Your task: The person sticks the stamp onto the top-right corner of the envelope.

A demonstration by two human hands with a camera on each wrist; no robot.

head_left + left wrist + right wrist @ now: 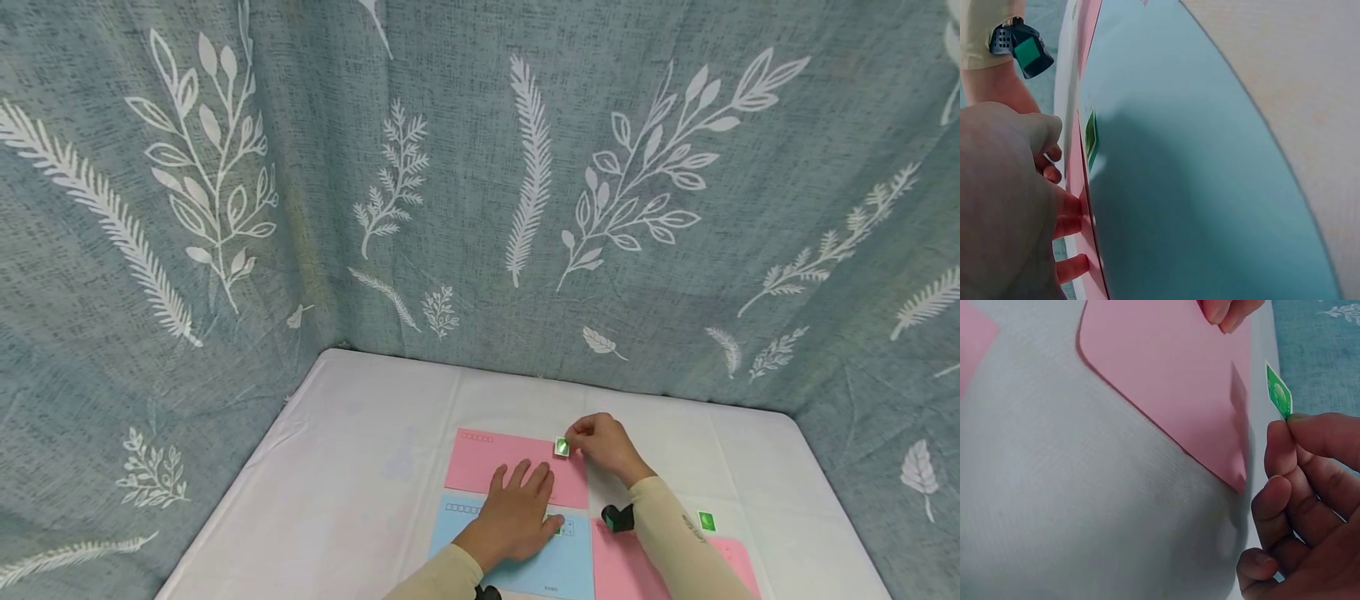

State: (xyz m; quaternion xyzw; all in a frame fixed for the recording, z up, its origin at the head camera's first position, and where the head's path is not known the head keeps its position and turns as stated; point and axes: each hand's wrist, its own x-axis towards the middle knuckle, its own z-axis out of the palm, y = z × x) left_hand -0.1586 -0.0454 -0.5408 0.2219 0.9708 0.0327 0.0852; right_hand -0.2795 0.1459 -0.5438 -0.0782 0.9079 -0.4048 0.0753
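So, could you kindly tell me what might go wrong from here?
The right hand pinches the green stamp only by its edge, so it might twist and land crooked on the far pink envelope.
On the blue envelope, another stamp lies close to the thumb of the left hand, which could nudge it if it is loose.
The right sleeve is near a third stamp and might brush it.
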